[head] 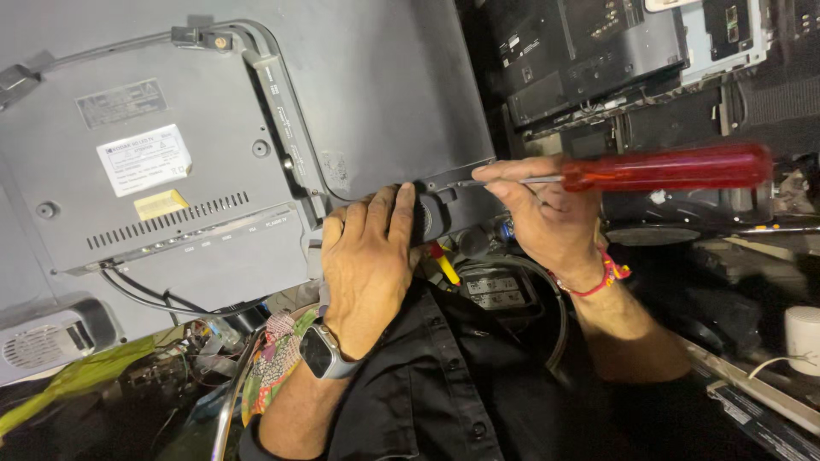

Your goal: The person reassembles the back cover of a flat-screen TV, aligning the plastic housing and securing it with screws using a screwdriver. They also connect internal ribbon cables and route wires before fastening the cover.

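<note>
A flat-screen television (367, 94) lies face down, its dark grey back panel toward me. My left hand (367, 260), with a watch on the wrist, presses flat on the panel's lower edge near the corner. My right hand (547, 218) pinches the metal shaft of a screwdriver with a red translucent handle (675, 166). The screwdriver lies horizontal, its tip against the panel's lower right corner (465, 181). The tip itself is hard to make out.
White and yellow labels (145, 158) and a vent row sit on the panel's raised centre. Stacked dark electronics and circuit boards (615, 51) fill the upper right. Cables and coloured cloth (273, 358) lie below the panel. A white cylinder (801, 337) stands at the right.
</note>
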